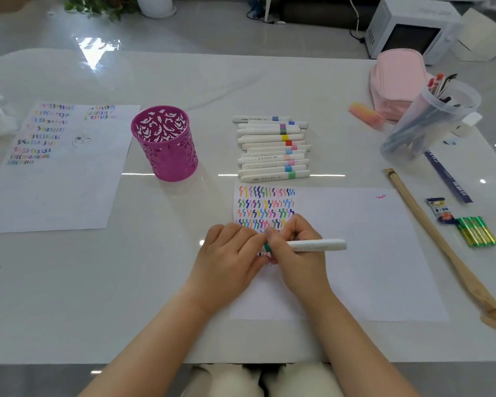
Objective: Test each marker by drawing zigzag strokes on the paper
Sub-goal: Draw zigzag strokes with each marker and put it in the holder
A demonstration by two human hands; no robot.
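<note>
A white sheet of paper (pixel 370 253) lies in front of me, with rows of coloured zigzag strokes in its upper left corner. My right hand (pixel 298 253) grips a white marker with a green band (pixel 312 245), lying level with its barrel pointing right. My left hand (pixel 229 256) meets it at the green end, fingers curled round that end; the cap or tip is hidden under the fingers. Several white markers with coloured bands (pixel 272 149) lie in a stack just beyond the paper.
A magenta cut-out pen cup (pixel 166 147) stands left of the markers. Another sheet covered in strokes (pixel 58 179) lies far left. At right are a clear cup of pens (pixel 430 121), a pink pouch (pixel 395 78), a long wooden stick (pixel 441 242), a ruler, batteries (pixel 476 230).
</note>
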